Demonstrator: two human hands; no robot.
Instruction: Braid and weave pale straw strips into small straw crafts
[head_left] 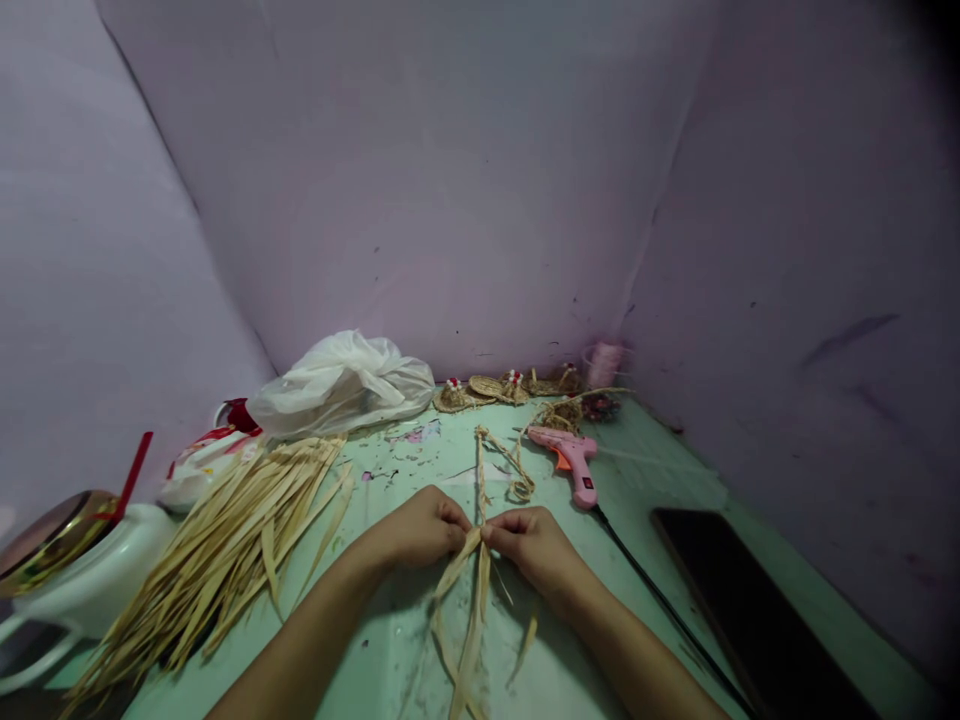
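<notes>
A thin braid of dried straw (481, 470) runs up the middle of the table, its far end bending right into a small coil. My left hand (431, 528) pinches the strands at the near end of the braid. Close against it, my right hand (529, 545) pinches the same spot with thumb and forefinger. Loose flat strands (471, 640) hang from between the fingers toward me. Left of my hands lies a large bundle of dried straw strips (232, 540). A pink glue gun (570, 460) rests beyond my right hand.
A black phone-like slab (750, 610) lies at the right, beside the glue gun's cord (660, 590). Small woven straw hats (454, 395) line the back wall near a pink thread spool (604, 365). A white plastic bag (345, 385) and a white mug (112, 570) stand left.
</notes>
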